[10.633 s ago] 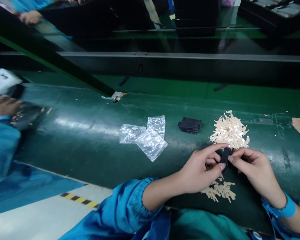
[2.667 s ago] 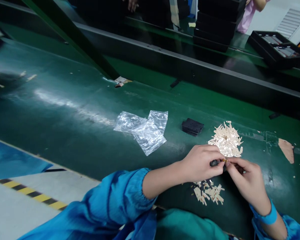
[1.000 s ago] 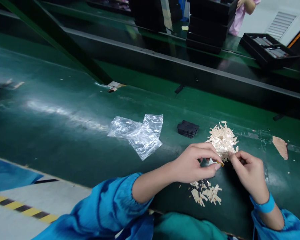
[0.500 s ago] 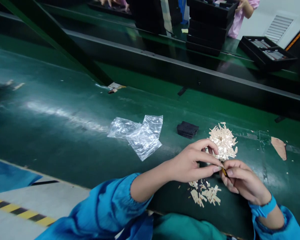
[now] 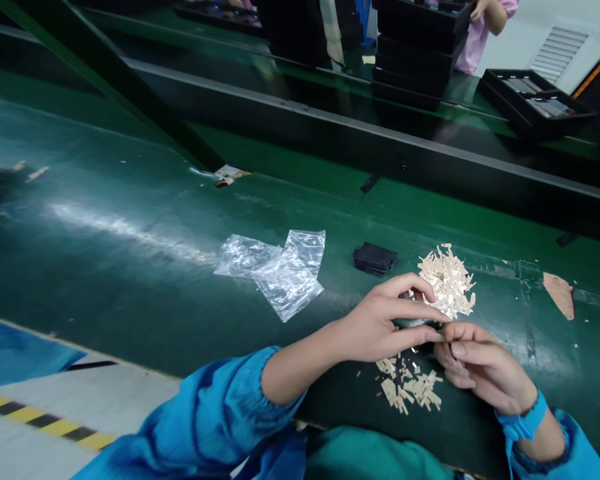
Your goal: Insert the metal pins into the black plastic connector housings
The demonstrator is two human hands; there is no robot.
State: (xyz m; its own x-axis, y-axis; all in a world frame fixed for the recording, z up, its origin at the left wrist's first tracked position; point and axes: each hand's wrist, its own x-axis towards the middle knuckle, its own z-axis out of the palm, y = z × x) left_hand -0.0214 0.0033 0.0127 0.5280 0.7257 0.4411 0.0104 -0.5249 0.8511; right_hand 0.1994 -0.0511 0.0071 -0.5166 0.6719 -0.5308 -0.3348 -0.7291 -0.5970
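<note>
My left hand (image 5: 393, 320) reaches in from the left. Its thumb and forefinger come together at the fingertips of my right hand (image 5: 483, 367). The right thumb and fingers are closed in a pinch, where a small black-and-yellow piece showed half a second ago; the fingers now mostly hide it. Just beyond the hands lies a heap of small pale strips (image 5: 449, 283). A looser scatter of pale strips and dark bits (image 5: 413, 387) lies on the near side, below my left hand. Behind that hand sits a stack of thin black plates (image 5: 374, 259).
Clear plastic bags (image 5: 293, 277) lie on the green table (image 5: 145, 313), left of the black stack. A torn brown scrap (image 5: 559, 295) is at the right. Beyond a raised ledge (image 5: 330, 113) stand black trays (image 5: 535, 103) and a person in a pink sleeve (image 5: 503, 10).
My fingertips have drawn closer together, and the black-and-yellow piece between them has gone mostly out of sight. The right hand has shifted slightly left. Piles and bags are unchanged.
</note>
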